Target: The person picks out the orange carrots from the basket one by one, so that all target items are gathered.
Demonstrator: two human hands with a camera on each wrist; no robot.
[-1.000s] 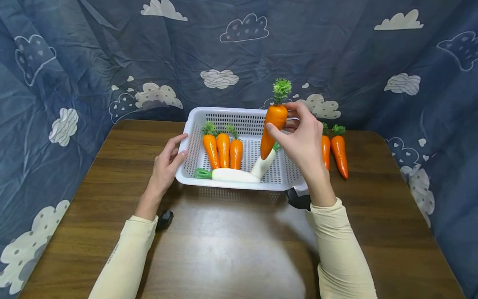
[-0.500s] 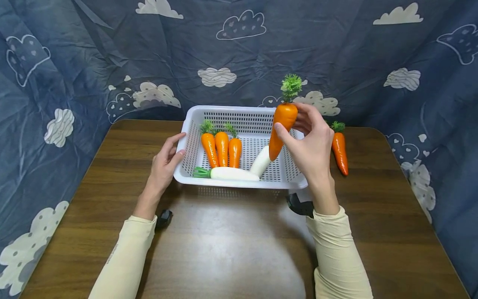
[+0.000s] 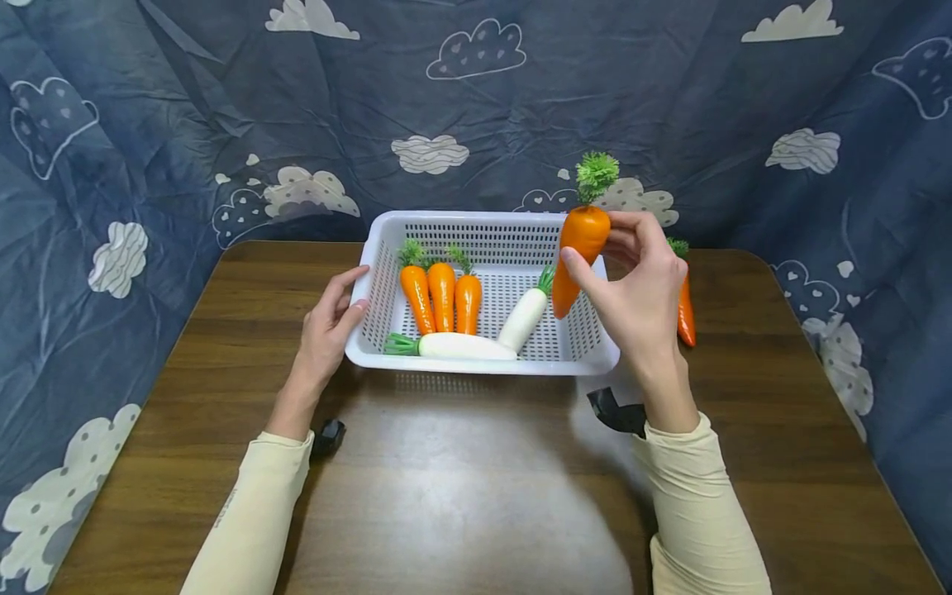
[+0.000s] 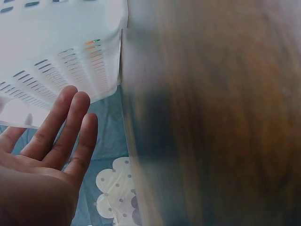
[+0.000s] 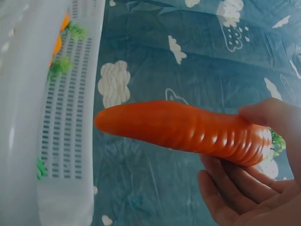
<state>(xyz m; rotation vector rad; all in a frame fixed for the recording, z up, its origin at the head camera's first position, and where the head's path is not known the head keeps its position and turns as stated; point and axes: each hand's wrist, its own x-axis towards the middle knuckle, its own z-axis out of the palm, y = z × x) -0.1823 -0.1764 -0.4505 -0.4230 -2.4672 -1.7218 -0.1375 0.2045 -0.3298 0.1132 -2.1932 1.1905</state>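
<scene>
An orange carrot [image 3: 582, 235] with a frilly green top is pinched between the thumb and fingers of my right hand [image 3: 647, 285]. Its tip points down over the right end of a white plastic basket [image 3: 483, 369]. Seen from the right wrist, the carrot [image 5: 178, 127] lies across the view beside the basket wall [image 5: 66, 197]. My left hand [image 3: 327, 318] touches the basket's left rim, and its fingers [image 4: 77, 127] lie nearly straight against the outer wall. Inside the basket are three carrots [image 3: 442, 297] side by side, a white radish [image 3: 464, 347] along the front and another radish [image 3: 523, 318] slanting at right.
On the wooden table [image 3: 461, 479], another carrot [image 3: 686, 314] lies right of the basket, partly hidden behind my right hand. A dark blue curtain [image 3: 335, 116] with cloud prints hangs behind the table and along its sides.
My right hand has moved to the right with the carrot, covering more of the carrots on the table. The basket's slanting radish shows fully again. My left hand stays at the rim.
</scene>
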